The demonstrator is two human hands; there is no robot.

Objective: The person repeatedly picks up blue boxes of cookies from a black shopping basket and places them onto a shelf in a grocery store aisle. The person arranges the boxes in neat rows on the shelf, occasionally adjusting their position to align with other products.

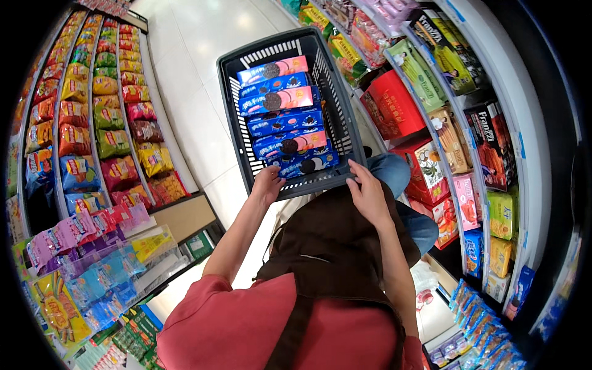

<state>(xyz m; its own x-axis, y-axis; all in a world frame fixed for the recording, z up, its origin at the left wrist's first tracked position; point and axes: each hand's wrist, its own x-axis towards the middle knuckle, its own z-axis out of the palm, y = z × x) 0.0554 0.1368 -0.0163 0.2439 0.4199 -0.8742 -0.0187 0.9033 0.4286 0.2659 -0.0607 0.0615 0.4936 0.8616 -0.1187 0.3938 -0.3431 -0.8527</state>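
Observation:
A dark grey plastic shopping basket (340, 92) is in front of me, with slotted sides. Inside lie several blue Oreo biscuit boxes in a stack of overlapping rows; some have pink ends, like the pink-ended box (277, 100). The nearest blue box (311, 165) shows a black-and-white cookie. At the basket's near left corner, my left hand (267, 186) curls its fingers over the rim. My right hand (369, 194) is beside the near right corner, thumb and fingers apart, nothing between them; whether its fingertips touch the rim is unclear.
Chip bags (76, 115) fill the curved shelves at left, above hanging candy packs (69, 236). At right, shelves carry boxed snacks (490, 143) and a red carton (391, 104). A dark brown bag (323, 249) hangs across my front. Pale floor tiles (185, 51) run along the aisle.

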